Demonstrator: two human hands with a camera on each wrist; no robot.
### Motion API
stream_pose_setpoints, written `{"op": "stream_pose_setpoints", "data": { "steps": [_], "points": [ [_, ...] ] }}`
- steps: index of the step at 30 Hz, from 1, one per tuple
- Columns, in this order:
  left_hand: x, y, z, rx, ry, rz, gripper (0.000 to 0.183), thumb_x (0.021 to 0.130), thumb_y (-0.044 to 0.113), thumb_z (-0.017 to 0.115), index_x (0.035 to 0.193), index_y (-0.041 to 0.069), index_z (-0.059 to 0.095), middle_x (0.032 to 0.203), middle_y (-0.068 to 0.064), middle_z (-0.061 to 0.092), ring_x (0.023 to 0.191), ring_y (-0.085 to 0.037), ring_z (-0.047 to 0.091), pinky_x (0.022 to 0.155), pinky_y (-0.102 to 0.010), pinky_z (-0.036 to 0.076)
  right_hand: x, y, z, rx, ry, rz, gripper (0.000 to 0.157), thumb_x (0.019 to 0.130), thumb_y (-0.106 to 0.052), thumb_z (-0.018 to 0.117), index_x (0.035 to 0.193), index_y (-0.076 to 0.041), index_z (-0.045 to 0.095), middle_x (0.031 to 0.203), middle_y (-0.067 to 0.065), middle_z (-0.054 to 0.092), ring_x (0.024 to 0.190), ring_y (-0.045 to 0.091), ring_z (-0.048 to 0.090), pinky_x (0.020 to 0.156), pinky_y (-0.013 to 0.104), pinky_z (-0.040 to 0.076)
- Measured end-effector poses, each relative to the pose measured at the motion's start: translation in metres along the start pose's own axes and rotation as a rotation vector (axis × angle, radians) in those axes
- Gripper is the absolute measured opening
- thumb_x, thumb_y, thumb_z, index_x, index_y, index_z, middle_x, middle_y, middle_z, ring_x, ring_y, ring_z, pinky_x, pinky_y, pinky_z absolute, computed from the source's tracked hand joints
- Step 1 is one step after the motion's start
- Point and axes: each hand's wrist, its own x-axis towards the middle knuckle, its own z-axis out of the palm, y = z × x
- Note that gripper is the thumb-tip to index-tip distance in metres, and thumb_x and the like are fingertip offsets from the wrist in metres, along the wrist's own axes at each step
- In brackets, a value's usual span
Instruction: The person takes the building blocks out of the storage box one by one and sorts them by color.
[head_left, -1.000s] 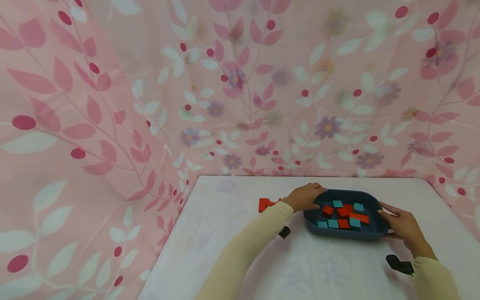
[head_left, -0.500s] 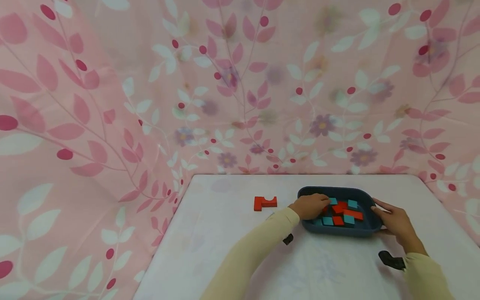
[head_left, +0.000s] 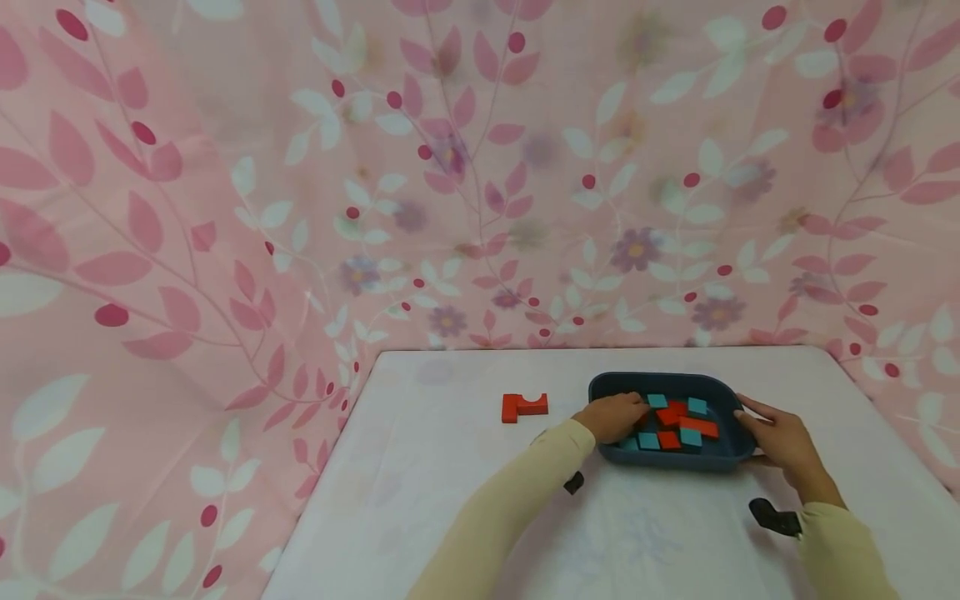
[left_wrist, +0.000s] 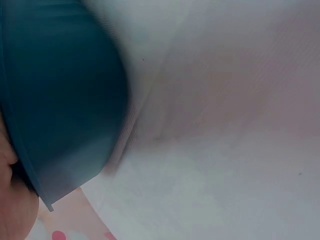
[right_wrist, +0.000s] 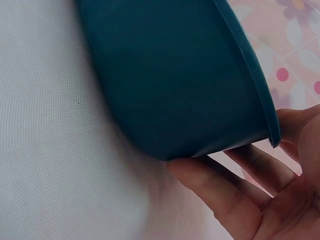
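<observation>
The left hand has been lowered into the tray, lower right of the frame, bringing blocks within reach; whether one is pinched cannot be told. The tray's right end is gripped by the right hand.

head — forward-down, farther | wrists — close, facing outside of tray | shared: tray

The left arm and right arm are stretched forward. The left hand is held with its back up. The right hand is turned sideways, its fingers spread a little.
</observation>
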Motion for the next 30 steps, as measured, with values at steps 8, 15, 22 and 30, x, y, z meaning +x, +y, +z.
{"op": "stream_pose_setpoints", "data": {
  "steps": [8, 15, 22, 30],
  "points": [
    [0.001, 0.001, 0.000, 0.027, 0.002, -0.037, 0.034, 0.097, 0.025, 0.062, 0.131, 0.020, 0.058, 0.115, 0.007, 0.054, 0.091, -0.002, 0.052, 0.090, -0.013, 0.044, 0.002, 0.000, 0.000, -0.003, -0.004, 0.000, 0.074, 0.099, -0.051, 0.047, 0.153, -0.012, 0.015, 0.148, 0.042, 0.014, 0.122, 0.054, 0.040, 0.076, 0.047, 0.056],
    [-0.002, -0.002, -0.005, 0.000, 0.050, -0.038, 0.033, 0.095, 0.024, 0.065, 0.127, 0.019, 0.061, 0.109, 0.006, 0.055, 0.086, -0.002, 0.051, 0.083, -0.010, 0.045, 0.001, 0.001, -0.002, 0.000, -0.006, 0.002, 0.074, 0.099, -0.051, 0.048, 0.152, -0.011, 0.016, 0.148, 0.041, 0.014, 0.122, 0.053, 0.041, 0.076, 0.047, 0.056],
    [-0.014, -0.022, -0.025, -0.084, 0.088, -0.065, 0.032, 0.094, 0.022, 0.067, 0.125, 0.016, 0.063, 0.105, 0.005, 0.054, 0.085, -0.004, 0.049, 0.080, -0.010, 0.044, 0.002, 0.003, 0.000, -0.008, -0.007, -0.017, 0.075, 0.098, -0.051, 0.048, 0.153, -0.011, 0.017, 0.148, 0.041, 0.016, 0.120, 0.052, 0.044, 0.076, 0.046, 0.056],
    [-0.034, -0.055, -0.049, -0.108, 0.158, -0.091, 0.033, 0.087, 0.021, 0.076, 0.118, 0.017, 0.066, 0.103, 0.005, 0.056, 0.089, -0.005, 0.049, 0.081, -0.011, 0.044, 0.003, 0.003, -0.002, -0.025, -0.015, -0.017, 0.076, 0.098, -0.053, 0.047, 0.152, -0.010, 0.014, 0.147, 0.043, 0.016, 0.117, 0.054, 0.045, 0.075, 0.046, 0.056]
  ]
}}
